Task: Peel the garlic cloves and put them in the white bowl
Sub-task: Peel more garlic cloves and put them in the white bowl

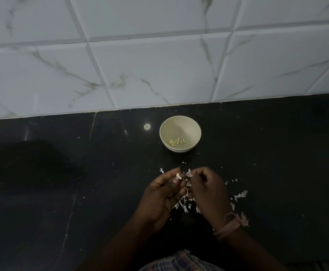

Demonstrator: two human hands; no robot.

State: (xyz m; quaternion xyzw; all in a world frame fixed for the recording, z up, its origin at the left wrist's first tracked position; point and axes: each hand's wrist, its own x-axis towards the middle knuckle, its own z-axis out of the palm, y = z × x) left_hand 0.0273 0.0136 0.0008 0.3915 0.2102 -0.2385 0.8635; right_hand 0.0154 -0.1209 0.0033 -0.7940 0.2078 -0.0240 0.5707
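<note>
1. The left hand (163, 189) has its grip pinched round a small pale peeled garlic clove (178, 175), held at the fingertips above the black polished stone desk (267, 153).
2. The right hand (206, 184) has its grip curled, pinching a thin white papery garlic skin (188, 173) just beside the clove.
3. The round white bowl (166, 132) stands beyond the hands near the marbled tile wall (159, 65), with several peeled cloves (177, 142) inside.
4. Loose white peel scraps (240, 195) lie scattered under and right of the hands.
</note>
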